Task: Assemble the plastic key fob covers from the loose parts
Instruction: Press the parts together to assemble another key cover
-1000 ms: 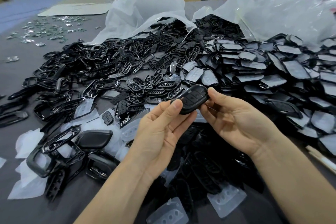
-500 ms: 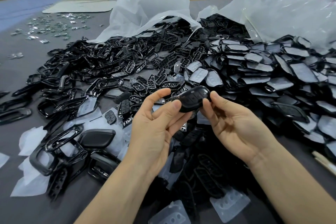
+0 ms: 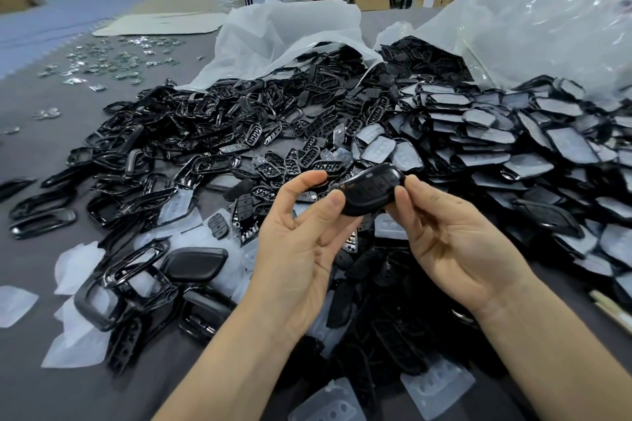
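A glossy black key fob cover (image 3: 371, 189) is held up between both hands above the table, its button side facing me. My left hand (image 3: 301, 243) pinches its left end, thumb on the near edge and forefinger arched above. My right hand (image 3: 451, 243) grips its right end with the fingertips. Heaps of loose black parts lie behind: open frames (image 3: 164, 147) on the left, button inserts (image 3: 273, 137) in the middle, film-covered back plates (image 3: 496, 147) on the right.
Two white plastic bags (image 3: 284, 37) spill parts at the back of the grey table (image 3: 30, 133). Small metal pieces (image 3: 113, 61) are scattered far left. A black shell (image 3: 193, 263) and clear film scraps (image 3: 78, 263) lie near left. A wooden stick (image 3: 612, 309) lies at the right edge.
My left forefinger has lifted off the cover and arched above it, leaving the thumb on the near edge. The cover has tilted slightly and both hands stayed roughly in place.
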Demonstrator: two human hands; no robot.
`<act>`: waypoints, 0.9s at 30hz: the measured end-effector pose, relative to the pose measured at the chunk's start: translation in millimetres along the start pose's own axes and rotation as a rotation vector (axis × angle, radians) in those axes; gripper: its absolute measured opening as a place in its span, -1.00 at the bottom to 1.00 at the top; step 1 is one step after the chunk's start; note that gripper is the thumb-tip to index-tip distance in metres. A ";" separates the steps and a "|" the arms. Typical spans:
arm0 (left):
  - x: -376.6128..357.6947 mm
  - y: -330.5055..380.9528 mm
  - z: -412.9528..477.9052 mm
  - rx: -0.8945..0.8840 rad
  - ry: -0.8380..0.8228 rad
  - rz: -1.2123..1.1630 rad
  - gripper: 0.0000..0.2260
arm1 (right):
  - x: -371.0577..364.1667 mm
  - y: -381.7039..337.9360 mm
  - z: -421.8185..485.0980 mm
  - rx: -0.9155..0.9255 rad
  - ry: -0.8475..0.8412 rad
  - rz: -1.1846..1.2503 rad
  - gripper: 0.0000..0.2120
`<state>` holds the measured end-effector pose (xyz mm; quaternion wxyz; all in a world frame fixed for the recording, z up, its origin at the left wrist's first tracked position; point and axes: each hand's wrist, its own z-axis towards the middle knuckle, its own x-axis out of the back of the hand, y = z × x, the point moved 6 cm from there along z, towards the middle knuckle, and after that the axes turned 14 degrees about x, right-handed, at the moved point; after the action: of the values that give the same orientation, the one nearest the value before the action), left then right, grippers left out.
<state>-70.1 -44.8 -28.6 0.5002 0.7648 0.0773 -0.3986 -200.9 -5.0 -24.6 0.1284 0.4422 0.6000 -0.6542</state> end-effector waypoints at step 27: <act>-1.3 -1.0 -0.6 0.077 0.009 -0.031 -0.72 | 2.1 10.1 -0.6 -0.289 -0.136 0.268 -0.44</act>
<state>-71.2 -43.4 -28.2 0.4637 0.7840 0.0759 -0.4056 -194.8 -6.2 -32.8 0.3166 0.4496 0.6133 -0.5669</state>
